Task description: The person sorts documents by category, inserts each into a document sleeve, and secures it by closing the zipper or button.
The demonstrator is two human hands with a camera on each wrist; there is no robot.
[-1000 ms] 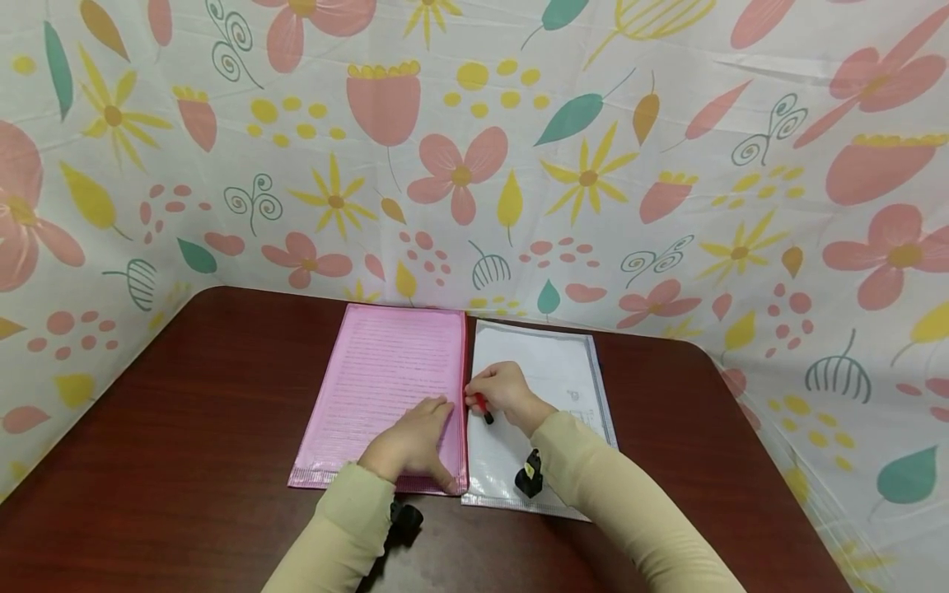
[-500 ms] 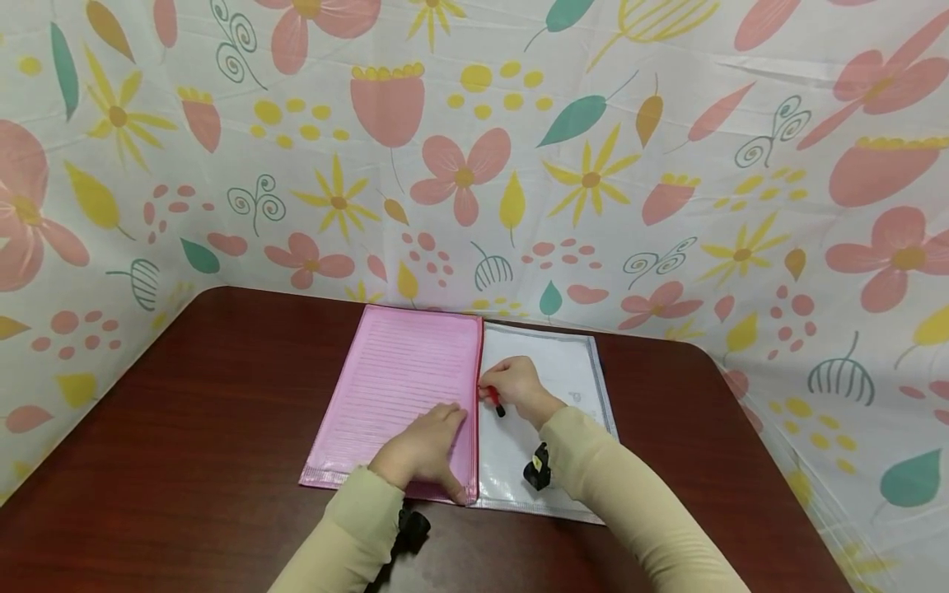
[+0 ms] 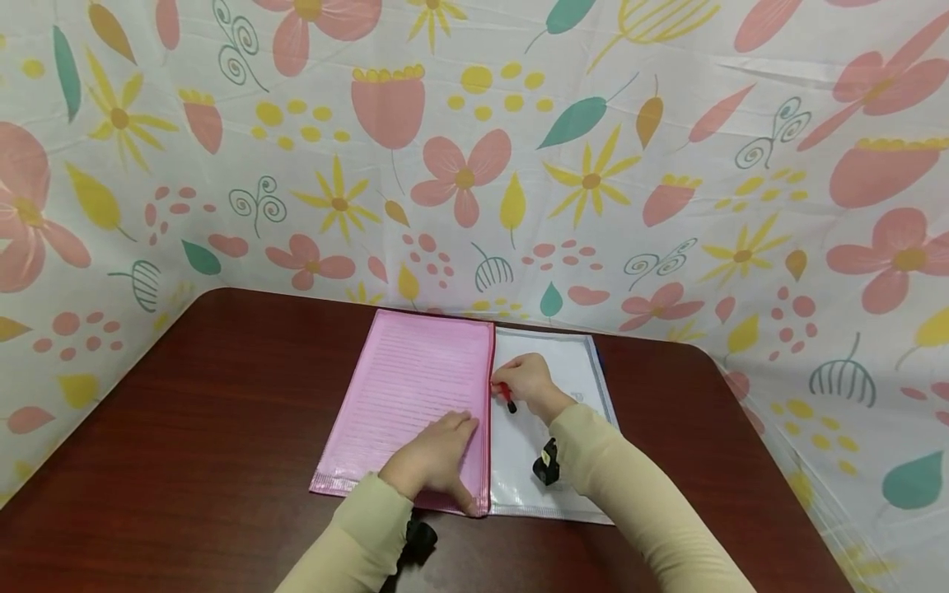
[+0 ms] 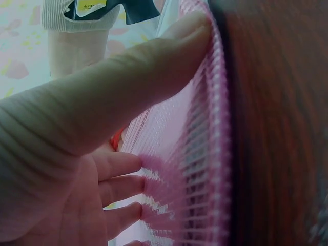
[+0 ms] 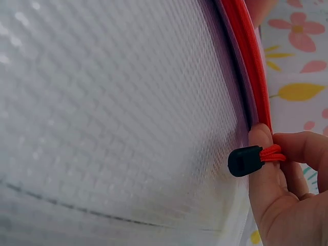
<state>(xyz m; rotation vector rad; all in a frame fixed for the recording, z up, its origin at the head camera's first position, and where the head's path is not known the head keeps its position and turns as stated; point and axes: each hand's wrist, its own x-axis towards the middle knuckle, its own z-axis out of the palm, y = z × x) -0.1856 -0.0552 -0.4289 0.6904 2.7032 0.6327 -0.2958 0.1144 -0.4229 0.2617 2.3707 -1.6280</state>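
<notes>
While the left hand (image 3: 433,465) is pressing flat, fingers straight, on the near right corner of the pink mesh zip pouch (image 3: 415,395) at lower centre of the head view, the right hand (image 3: 528,380) is pinching the red cord zipper pull with its black tab (image 3: 508,400) just beyond it, along the pouch's red zipper edge (image 3: 491,412). Compared with a second ago, the pouch and both hands are sitting further right in the frame, and the pull is lying further up the zipper edge, so the zipper is probably travelling away from the person. Beneath the right forearm, a white mesh pouch (image 3: 571,371) is lying touching the pink one on the dark brown wooden table (image 3: 185,428). Whether the teeth are opening or closing is hard to tell, since the right hand is covering the slider. Behind, a flower-printed cloth (image 3: 474,148) is filling the upper frame.
</notes>
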